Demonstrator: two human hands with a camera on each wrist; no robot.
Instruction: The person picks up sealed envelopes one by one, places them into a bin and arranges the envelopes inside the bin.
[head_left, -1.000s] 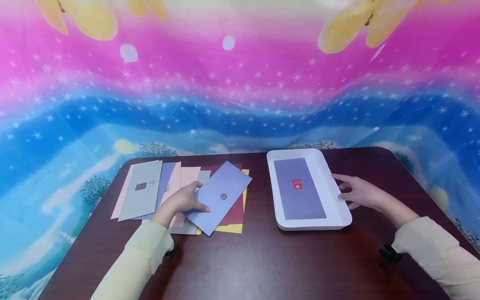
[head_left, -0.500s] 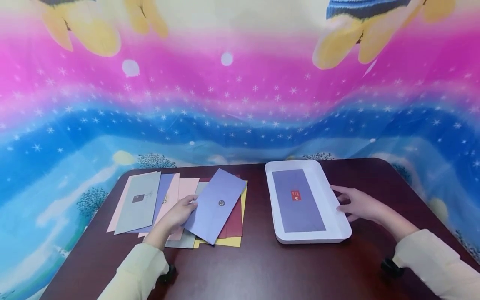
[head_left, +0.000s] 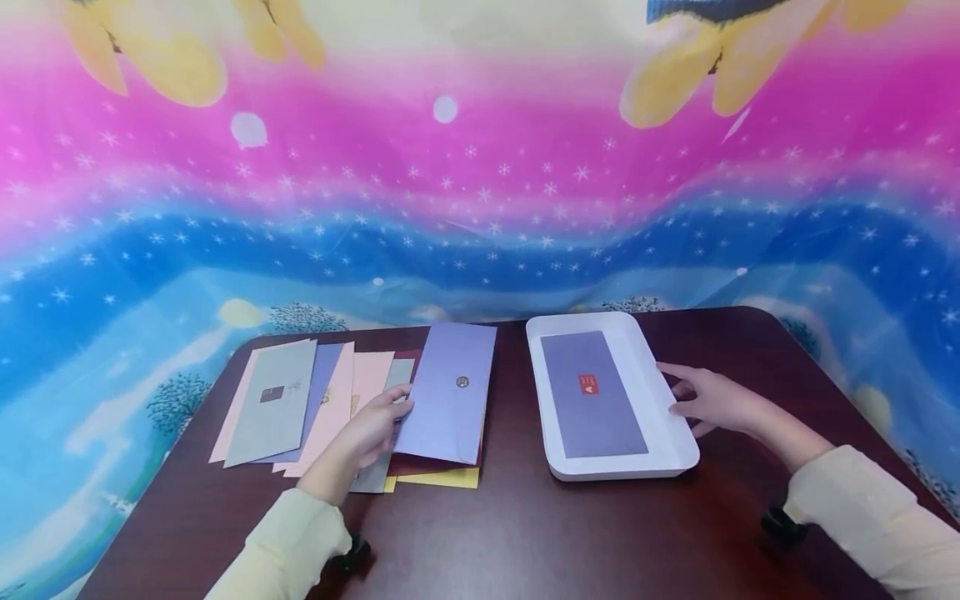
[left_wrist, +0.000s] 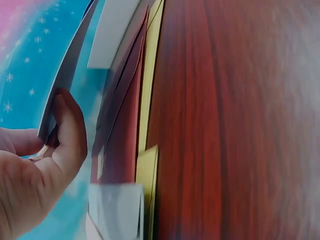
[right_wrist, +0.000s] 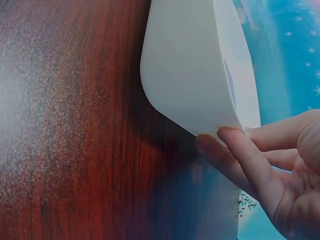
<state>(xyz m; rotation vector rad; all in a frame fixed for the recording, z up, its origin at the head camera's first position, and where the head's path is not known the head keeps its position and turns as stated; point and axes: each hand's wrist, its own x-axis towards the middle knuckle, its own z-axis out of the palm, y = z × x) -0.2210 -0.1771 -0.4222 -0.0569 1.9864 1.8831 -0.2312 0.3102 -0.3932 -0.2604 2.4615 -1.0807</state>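
In the head view my left hand (head_left: 375, 425) pinches the left edge of a lavender envelope (head_left: 450, 400) with a small round seal. The left wrist view shows that envelope (left_wrist: 70, 65) tilted up, apart from the pile beneath, between thumb and fingers. My right hand (head_left: 716, 400) touches the right side of a white tray (head_left: 667, 437), its fingers fairly straight. Up close in the right wrist view, fingertips (right_wrist: 230, 135) rest against the tray's outer wall. Lying flat inside the tray is a purple envelope (head_left: 592, 425) with a red heart label.
Left of the tray, overlapping envelopes spread across the dark wooden table (head_left: 525, 542): a grey one (head_left: 277, 417), pink ones (head_left: 372, 367), a dark red one (left_wrist: 125, 135) and yellow ones (head_left: 442, 478). A printed cloth (head_left: 480, 183) hangs behind the table.
My left hand has lifted the lavender envelope off the pile and turned it more upright. My right hand stays at the tray's side. The head view has shifted slightly.
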